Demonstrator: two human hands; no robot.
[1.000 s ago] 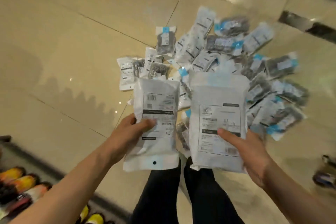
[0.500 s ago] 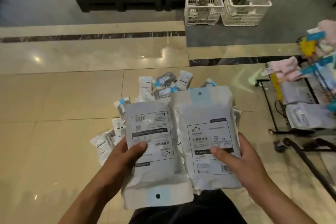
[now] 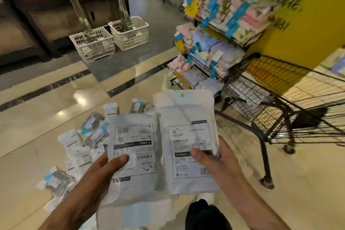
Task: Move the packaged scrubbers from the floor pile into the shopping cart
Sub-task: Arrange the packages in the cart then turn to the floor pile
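1. Head view: the left hand (image 3: pixel 104 170) grips one white scrubber pouch (image 3: pixel 133 157), thumb across its printed label and fingers curled behind; the pouch hangs upside down.
2. The right hand (image 3: pixel 214 158) grips a second scrubber pouch (image 3: pixel 188 136) upright, thumb on the label and fingers wrapped around its right edge. The two pouches sit side by side, their inner edges touching or overlapping.
3. The shopping cart (image 3: pixel 280 102) stands to the right of the held pouches, its black wire basket open at the top. Pale packs seem to lie inside at its near-left end, though blur hides what they are.
4. The floor pile (image 3: pixel 89 136) lies left of the cart, below and behind the left-hand pouch; many small packs remain there, so the task looks far from finished.
5. Judged from this, the step in hand is the carry toward the cart, with neither pouch yet over the basket.
6. The floor between the pouches and the cart looks open. The cart's top rail is the edge to lift over, and the towel rack (image 3: pixel 214 43) stands close behind the cart's far-left end.
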